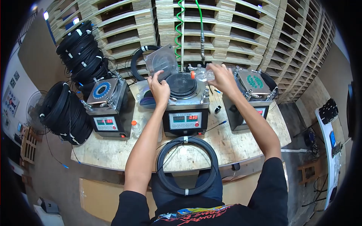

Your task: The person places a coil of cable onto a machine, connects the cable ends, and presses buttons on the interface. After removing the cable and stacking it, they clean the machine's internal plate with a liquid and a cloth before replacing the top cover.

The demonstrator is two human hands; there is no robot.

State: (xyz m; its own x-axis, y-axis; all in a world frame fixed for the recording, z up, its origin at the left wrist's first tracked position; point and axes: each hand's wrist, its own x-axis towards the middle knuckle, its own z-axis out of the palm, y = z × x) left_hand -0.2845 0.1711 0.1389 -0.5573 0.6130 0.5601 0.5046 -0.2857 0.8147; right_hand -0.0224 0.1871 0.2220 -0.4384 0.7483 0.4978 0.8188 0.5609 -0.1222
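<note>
My left hand point(160, 89) is at the left edge of the middle machine point(184, 121), its fingers bent near the lower edge of a tilted square metal plate point(163, 62). Whether it grips the plate is unclear. My right hand point(223, 78) holds a clear bottle with an orange tip point(203, 75), tipped sideways over the right side of the machine's round dark pad point(181, 84). Below the pad, the display reads 0.30. A coil of black cable point(161, 158) lies at the table's front edge and over my lap.
Similar machines stand left point(107, 109) and right point(253, 86). Another clear bottle point(136, 129) stands left of the middle machine. Black cable coils point(62, 109) are stacked at the left. A metal-ended green hose point(202, 41) hangs behind. Pallets point(226, 22) line the back.
</note>
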